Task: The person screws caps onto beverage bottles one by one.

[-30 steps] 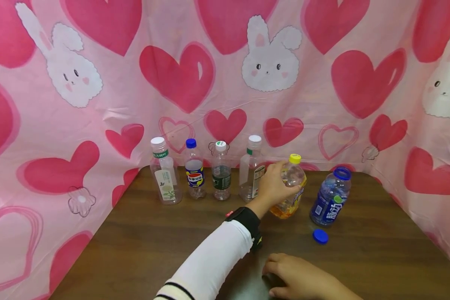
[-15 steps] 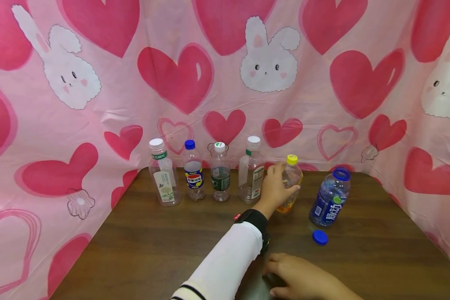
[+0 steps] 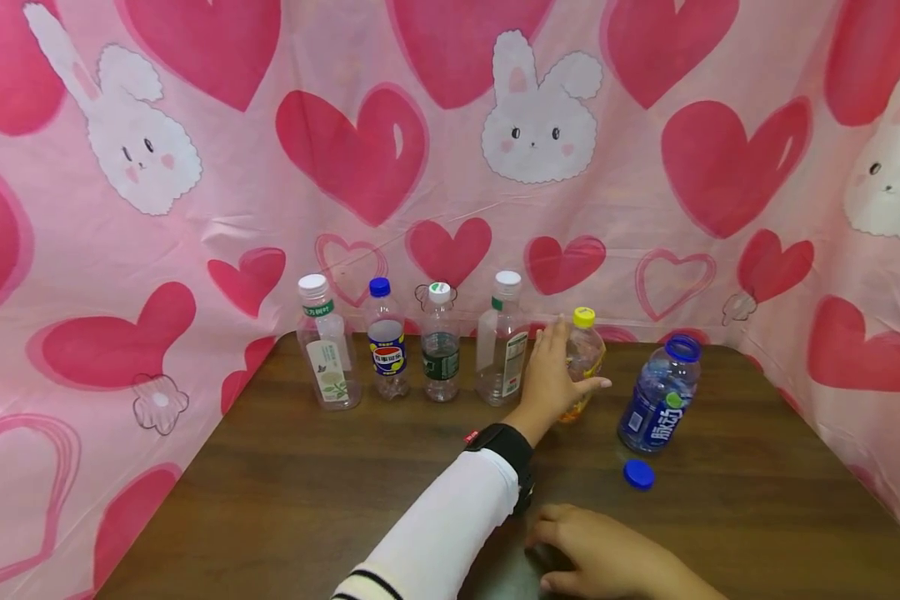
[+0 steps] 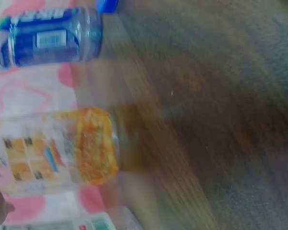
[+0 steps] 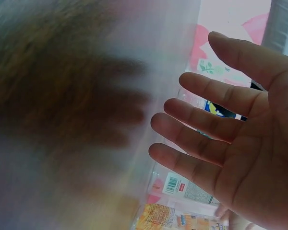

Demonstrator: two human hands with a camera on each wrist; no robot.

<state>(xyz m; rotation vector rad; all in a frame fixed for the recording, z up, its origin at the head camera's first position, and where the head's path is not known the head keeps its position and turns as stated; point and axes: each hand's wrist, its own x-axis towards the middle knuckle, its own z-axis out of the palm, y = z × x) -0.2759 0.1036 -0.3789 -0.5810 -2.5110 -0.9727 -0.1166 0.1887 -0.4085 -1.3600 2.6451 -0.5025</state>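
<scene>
A clear plastic bottle (image 3: 586,354) with a yellow cap and an orange-printed lower part stands upright at the back of the table. My left hand (image 3: 546,385) is beside it on its left, with straight fingers and the thumb spread out in front. In the left wrist view the orange bottle (image 4: 62,148) shows a gap from the bit of hand at lower left. Low over the table's front, my right hand (image 3: 600,550) holds nothing; its fingers are loosely spread in the right wrist view. Right of the yellow-capped bottle stands an uncapped blue bottle (image 3: 660,400), its blue cap (image 3: 639,474) lying before it.
Left of the hand, a row holds a white-capped bottle (image 3: 502,354), a green-labelled bottle (image 3: 441,358), a blue-capped cola bottle (image 3: 387,354) and another white-capped bottle (image 3: 330,362). A pink heart-printed cloth (image 3: 435,192) hangs behind the wooden table (image 3: 292,475).
My left hand gripped the yellow-capped bottle, set it down slightly farther back, then loosened its fingers and spread the thumb away. My right hand has stayed in place.
</scene>
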